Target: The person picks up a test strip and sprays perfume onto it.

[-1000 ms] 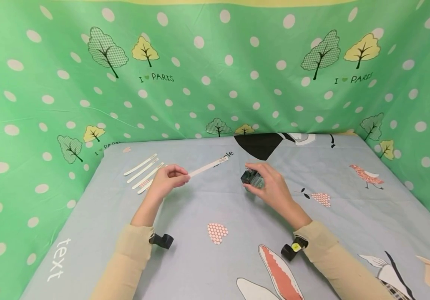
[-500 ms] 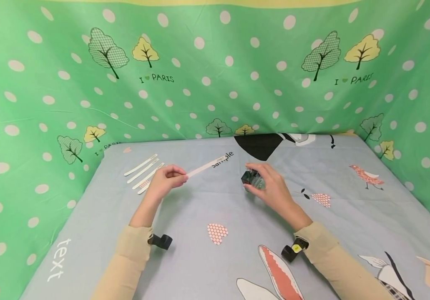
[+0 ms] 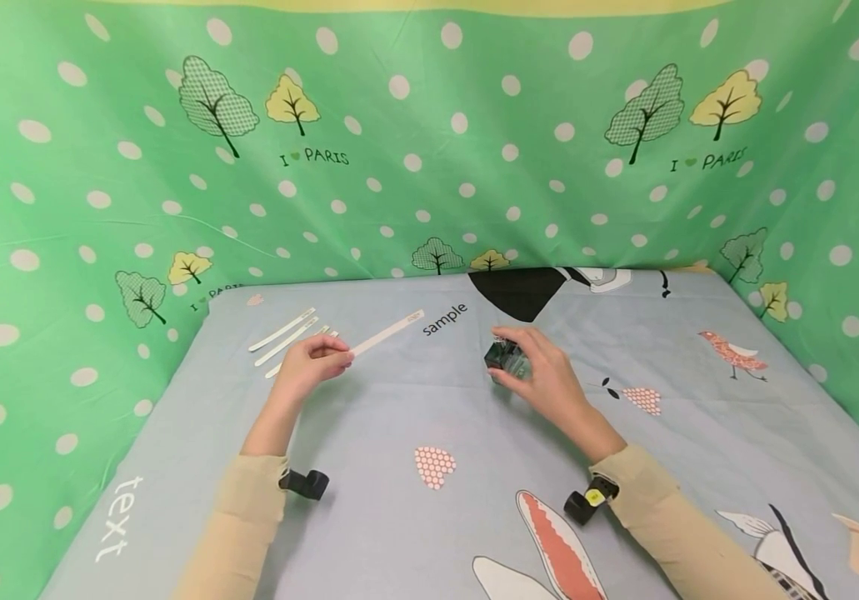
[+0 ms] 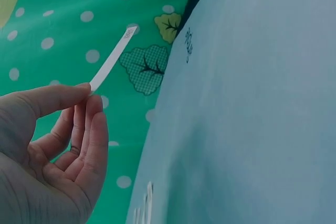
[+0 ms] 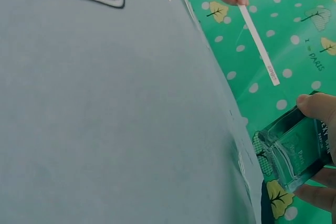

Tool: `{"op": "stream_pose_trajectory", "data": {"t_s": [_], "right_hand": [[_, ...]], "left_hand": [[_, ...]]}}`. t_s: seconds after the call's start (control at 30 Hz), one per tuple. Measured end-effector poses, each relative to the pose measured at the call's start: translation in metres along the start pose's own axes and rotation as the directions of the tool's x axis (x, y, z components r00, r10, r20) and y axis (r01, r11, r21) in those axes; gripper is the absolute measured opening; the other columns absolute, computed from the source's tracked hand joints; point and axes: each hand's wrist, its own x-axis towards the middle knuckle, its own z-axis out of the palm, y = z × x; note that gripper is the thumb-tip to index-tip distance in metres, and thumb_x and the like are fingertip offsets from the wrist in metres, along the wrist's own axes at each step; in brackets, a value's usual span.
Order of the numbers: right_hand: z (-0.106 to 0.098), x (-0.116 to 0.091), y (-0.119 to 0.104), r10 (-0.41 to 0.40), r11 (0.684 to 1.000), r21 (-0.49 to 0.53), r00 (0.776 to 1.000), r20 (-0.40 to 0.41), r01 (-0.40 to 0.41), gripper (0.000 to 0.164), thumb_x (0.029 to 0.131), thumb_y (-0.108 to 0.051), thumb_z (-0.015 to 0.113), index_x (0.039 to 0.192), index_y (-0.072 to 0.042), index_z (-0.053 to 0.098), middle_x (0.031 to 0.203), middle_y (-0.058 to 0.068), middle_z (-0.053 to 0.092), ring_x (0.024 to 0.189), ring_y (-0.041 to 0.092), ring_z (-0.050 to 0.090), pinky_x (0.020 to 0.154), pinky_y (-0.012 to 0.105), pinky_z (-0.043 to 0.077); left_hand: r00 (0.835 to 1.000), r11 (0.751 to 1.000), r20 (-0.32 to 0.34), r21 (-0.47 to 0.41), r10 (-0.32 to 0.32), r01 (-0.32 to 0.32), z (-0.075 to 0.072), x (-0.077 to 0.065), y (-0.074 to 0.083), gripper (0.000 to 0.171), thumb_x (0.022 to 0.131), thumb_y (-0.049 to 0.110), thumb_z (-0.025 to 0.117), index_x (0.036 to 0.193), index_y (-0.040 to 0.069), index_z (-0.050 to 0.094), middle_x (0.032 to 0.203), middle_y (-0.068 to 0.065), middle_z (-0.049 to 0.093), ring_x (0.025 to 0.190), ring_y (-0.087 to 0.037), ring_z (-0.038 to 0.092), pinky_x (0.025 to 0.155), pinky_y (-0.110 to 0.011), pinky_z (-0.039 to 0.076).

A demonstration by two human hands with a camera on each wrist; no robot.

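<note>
My left hand pinches one end of a white paper perfume test strip between thumb and fingertips. The strip points up and to the right, with small print near its far end; in the left wrist view the strip is raised above the bedding. My right hand grips a square glass perfume bottle with a dark part facing left. Seen from the right wrist, the bottle is clear greenish glass with lettering, thumb on one side and fingers on the other. A gap separates strip and bottle.
Several more white strips lie side by side at the far left, partly covered by my left hand. Grey-blue printed cloth covers the surface. A green dotted curtain rises along the back and both sides.
My left hand has drawn back leftward with the strip, away from the bottle, uncovering the printed word "sample" on the cloth. My right hand and the bottle have barely moved.
</note>
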Motion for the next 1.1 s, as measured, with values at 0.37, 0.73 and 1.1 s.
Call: {"op": "stream_pose_trajectory", "data": {"t_s": [0.37,0.73,1.1], "right_hand": [[0.001,0.0,-0.001,0.004,1.0,0.007,1.0,0.007,-0.004,0.063,0.075,-0.019,0.088,0.13,-0.013,0.059,0.122,0.008,0.066,0.113,0.026,0.065,0.091,0.043,0.058],[0.002,0.001,0.0,-0.009,1.0,0.009,1.0,0.002,0.009,0.062,0.075,-0.019,0.088,0.13,-0.012,0.06,0.122,0.008,0.066,0.113,0.026,0.065,0.091,0.043,0.058],[0.003,0.001,0.001,-0.004,1.0,0.019,1.0,0.005,0.004,0.063,0.075,-0.019,0.088,0.131,-0.013,0.059,0.122,0.008,0.066,0.114,0.026,0.064,0.091,0.043,0.058]], "left_hand": [[0.996,0.996,-0.035,-0.039,-0.077,0.076,-0.026,0.002,-0.018,0.017,0.09,0.009,0.071,0.103,0.0,0.065,0.074,0.015,0.067,0.072,0.002,0.066,0.071,-0.014,0.058],[0.991,0.994,-0.082,-0.058,-0.102,0.097,-0.044,-0.001,-0.034,0.005,0.089,0.007,0.072,0.092,0.007,0.068,0.07,0.017,0.068,0.07,0.004,0.066,0.071,-0.015,0.059],[0.982,0.985,-0.104,-0.084,-0.156,0.147,-0.055,0.0,-0.048,0.02,0.09,0.007,0.071,0.105,-0.004,0.064,0.072,0.015,0.067,0.071,0.005,0.067,0.071,-0.015,0.059]]}}
